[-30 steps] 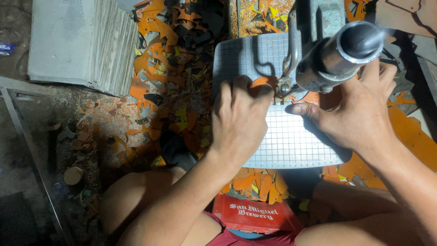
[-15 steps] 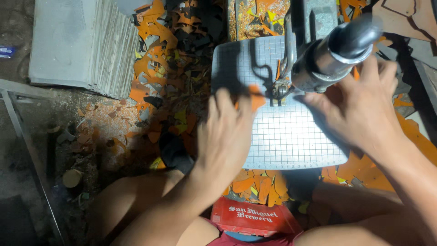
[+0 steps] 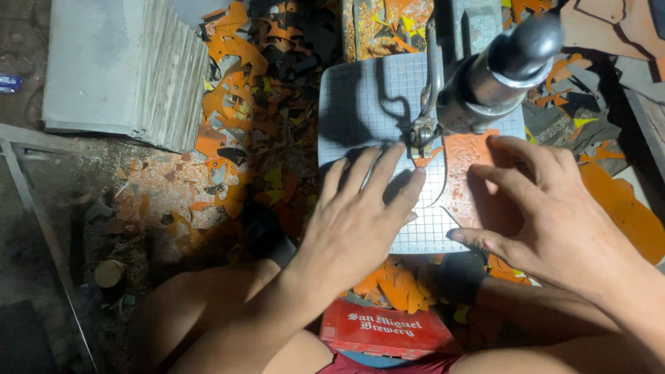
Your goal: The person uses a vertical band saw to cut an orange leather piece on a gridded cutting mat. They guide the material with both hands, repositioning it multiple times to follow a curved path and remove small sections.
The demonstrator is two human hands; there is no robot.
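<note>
Seen from above, the left hand lies palm down on the gridded saw table, fingers spread and extended forward, their tips resting just beside the blade area of the scroll saw. Its forearm runs back and down toward the lower left, crossing over a bare knee. The right hand is likewise flat and open, palm down, fingers fanned toward the left; the index and middle fingers press on the orange sheet piece, while the thumb reaches along the near edge of the table. Neither hand pinches or grips anything: both press flat.

The orange sheet piece lies on the right half of the table, directly under the saw's dark cylindrical arm, with its upper left corner at the blade. A curved cut line shows on its left margin, between the two hands.

Surroundings: orange and black offcuts cover the floor to the left of and beyond the table, with more orange scraps below its near edge. A stack of grey sheets stands at upper left, well apart from the hands. A red crate sits beneath the near edge, between the person's legs. Whether the blade touches the orange piece cannot be told, since the saw head hides it
</note>
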